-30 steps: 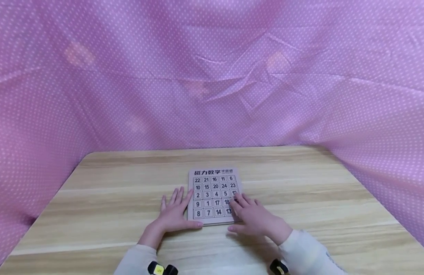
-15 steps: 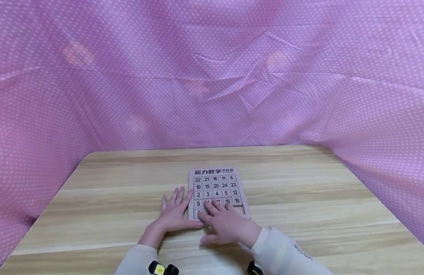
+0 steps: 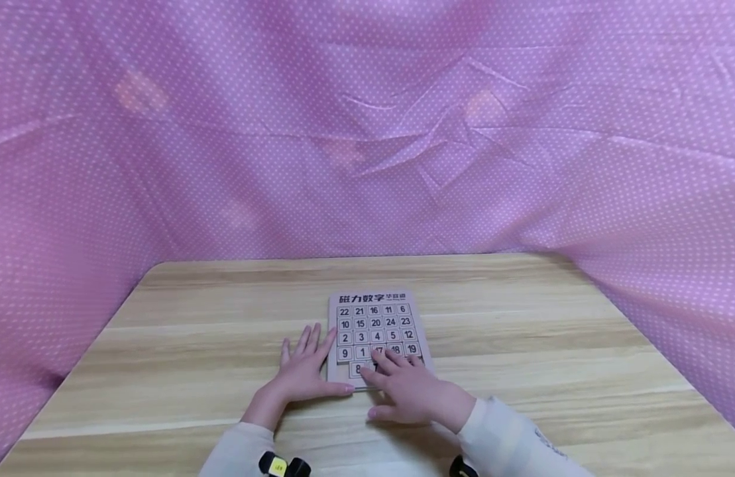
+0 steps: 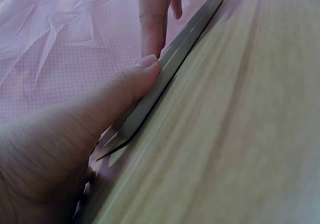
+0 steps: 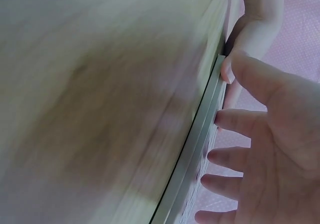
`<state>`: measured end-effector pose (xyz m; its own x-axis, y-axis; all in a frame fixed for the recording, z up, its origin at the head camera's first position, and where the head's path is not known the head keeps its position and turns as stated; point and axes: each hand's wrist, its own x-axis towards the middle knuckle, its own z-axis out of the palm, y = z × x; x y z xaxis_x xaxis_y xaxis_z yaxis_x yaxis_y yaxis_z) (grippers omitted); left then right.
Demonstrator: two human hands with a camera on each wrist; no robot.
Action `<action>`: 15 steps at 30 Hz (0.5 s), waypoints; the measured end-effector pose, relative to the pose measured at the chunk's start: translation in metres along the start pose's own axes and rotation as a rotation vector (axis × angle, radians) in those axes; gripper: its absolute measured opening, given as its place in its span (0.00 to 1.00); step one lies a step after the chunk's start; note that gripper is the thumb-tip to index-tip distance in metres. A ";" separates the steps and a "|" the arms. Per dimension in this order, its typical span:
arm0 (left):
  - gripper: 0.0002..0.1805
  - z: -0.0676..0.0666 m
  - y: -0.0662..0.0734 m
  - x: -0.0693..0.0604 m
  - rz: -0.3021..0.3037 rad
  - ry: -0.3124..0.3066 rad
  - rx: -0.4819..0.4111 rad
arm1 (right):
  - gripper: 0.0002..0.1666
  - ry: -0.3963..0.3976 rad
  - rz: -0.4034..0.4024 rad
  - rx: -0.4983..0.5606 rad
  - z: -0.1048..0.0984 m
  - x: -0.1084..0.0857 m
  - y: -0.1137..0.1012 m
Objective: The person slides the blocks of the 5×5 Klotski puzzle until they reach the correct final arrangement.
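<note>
A grey number sliding puzzle (image 3: pixel 373 299) lies flat on the table, its square tiles printed with black numbers. My left hand (image 3: pixel 301 377) rests at its left side with fingers spread, the thumb along the near left corner; in the left wrist view the thumb (image 4: pixel 130 84) touches the board's near edge. My right hand (image 3: pixel 411 391) lies over the bottom row, fingertips on the tiles there and palm above the near edge. Tile 8 (image 3: pixel 358 370) shows left of the right fingers, with a gap at the bottom left corner. Other bottom-row tiles are mostly hidden by that hand.
The wooden table (image 3: pixel 224 298) extends around the puzzle on all sides. A pink dotted cloth (image 3: pixel 367 132) hangs behind and beside it. Black wrist straps (image 3: pixel 283 466) sit over pale sleeves (image 3: pixel 238 454).
My right hand went left from the puzzle's right side to the bottom row, then back right a little. The bottom row's gap moved from the right end to the left corner. Left hand stayed put.
</note>
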<state>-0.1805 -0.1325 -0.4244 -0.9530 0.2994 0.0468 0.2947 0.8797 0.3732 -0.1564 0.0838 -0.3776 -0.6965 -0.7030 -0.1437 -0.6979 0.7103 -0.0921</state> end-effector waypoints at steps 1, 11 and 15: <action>0.61 0.000 0.000 0.000 -0.001 -0.001 0.002 | 0.41 0.002 0.001 0.001 0.000 -0.001 0.001; 0.61 0.000 -0.003 0.001 0.008 0.001 -0.022 | 0.40 0.006 -0.010 -0.002 -0.002 -0.003 0.006; 0.62 0.000 -0.004 0.002 0.002 -0.001 -0.016 | 0.42 0.008 -0.015 0.018 -0.006 0.004 0.001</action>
<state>-0.1839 -0.1356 -0.4263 -0.9522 0.3020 0.0463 0.2957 0.8729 0.3880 -0.1609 0.0810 -0.3728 -0.6875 -0.7136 -0.1346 -0.7051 0.7003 -0.1114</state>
